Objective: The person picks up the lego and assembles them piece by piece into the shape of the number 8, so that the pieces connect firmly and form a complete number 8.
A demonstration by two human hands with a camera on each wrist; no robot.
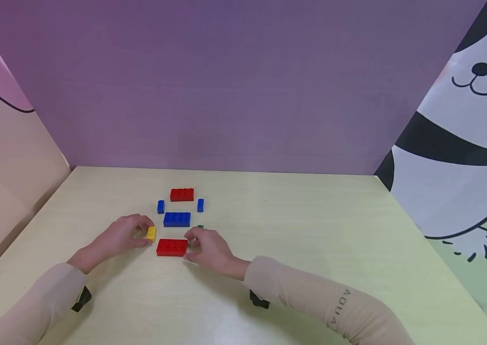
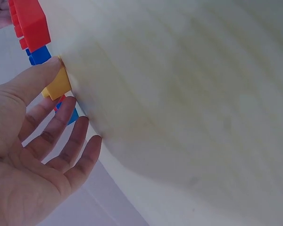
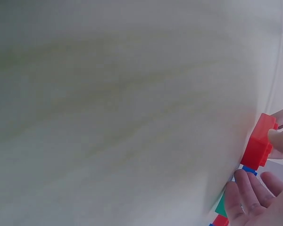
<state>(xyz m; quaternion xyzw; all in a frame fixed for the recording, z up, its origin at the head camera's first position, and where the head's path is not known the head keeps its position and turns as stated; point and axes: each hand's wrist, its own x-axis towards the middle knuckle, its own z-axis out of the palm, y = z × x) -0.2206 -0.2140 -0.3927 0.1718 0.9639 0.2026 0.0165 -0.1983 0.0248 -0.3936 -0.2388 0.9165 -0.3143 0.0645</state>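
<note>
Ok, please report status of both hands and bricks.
Left hand pinches yellow brick. Right hand grips nearer red brick. Green brick partly hidden by right hand.

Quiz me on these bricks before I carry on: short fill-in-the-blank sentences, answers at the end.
1. The left hand holds a small brick coloured ____.
2. Between the far red brick and the near red brick lies a large brick coloured ____.
3. In the head view, the green brick is partly hidden by the ____ hand.
4. The small blue bricks number ____.

Missing words: yellow; blue; right; two.
</note>
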